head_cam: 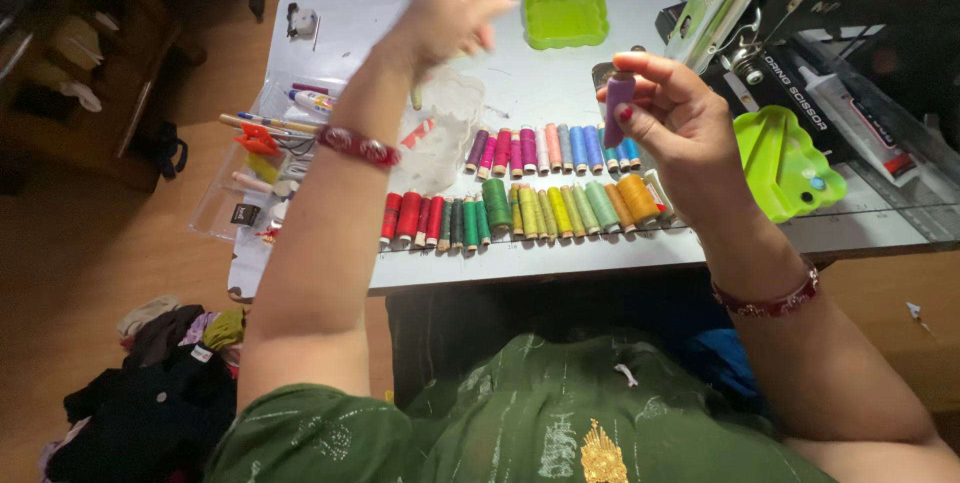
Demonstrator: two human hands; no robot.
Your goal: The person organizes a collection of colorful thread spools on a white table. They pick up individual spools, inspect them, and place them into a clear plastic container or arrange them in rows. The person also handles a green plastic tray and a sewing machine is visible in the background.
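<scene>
Above the white table (540, 93), at about two o'clock from the rows of thread spools (520, 205), the right hand (680, 118) pinches a purple spool (619, 103) upright between thumb and fingertips, closed snugly on it. At eleven o'clock the left hand (455, 3) is raised and blurred; whether it grips anything cannot be told.

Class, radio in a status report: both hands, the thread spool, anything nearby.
Right hand pinching small purple thread spool. Left hand raised, blurred, grip unclear. Rows of coloured thread spools on white table below.
</scene>
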